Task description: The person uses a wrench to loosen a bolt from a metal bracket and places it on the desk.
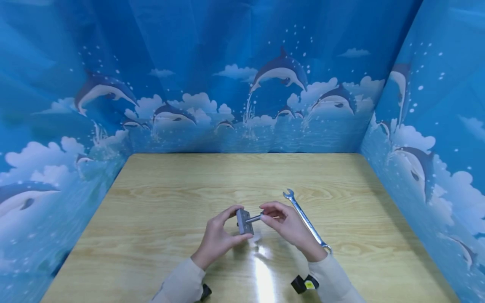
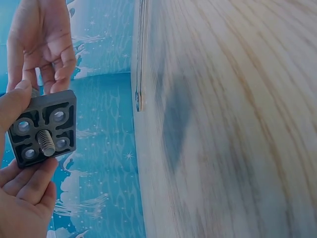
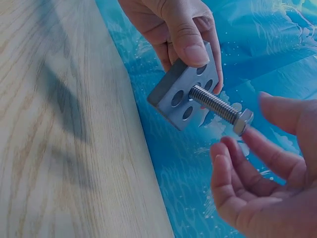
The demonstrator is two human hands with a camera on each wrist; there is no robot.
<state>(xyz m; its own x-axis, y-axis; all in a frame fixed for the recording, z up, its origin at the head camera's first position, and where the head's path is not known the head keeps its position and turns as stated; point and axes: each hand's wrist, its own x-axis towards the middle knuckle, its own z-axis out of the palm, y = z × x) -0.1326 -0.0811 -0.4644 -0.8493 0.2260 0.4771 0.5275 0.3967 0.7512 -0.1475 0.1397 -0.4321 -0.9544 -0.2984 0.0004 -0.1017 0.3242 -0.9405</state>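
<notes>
My left hand (image 1: 219, 235) grips a grey square plate (image 1: 244, 222) by opposite edges, thumb on one and fingers on the other. Holes sit near the corners of the plate (image 3: 166, 101). A long hex bolt (image 3: 218, 105) runs through its middle, head toward my right hand (image 1: 286, 223). On the ribbed face, in the left wrist view, the threaded end of the bolt (image 2: 45, 141) pokes out. One right fingertip is right at the bolt head, while the right thumb stands apart from it in the right wrist view.
A combination wrench (image 1: 307, 222) lies slantwise on the wood-grain table (image 1: 170, 189), close beside my right hand and forearm. Blue dolphin-print sheeting (image 1: 212, 50) walls the back and both sides. Each wrist carries a small black device.
</notes>
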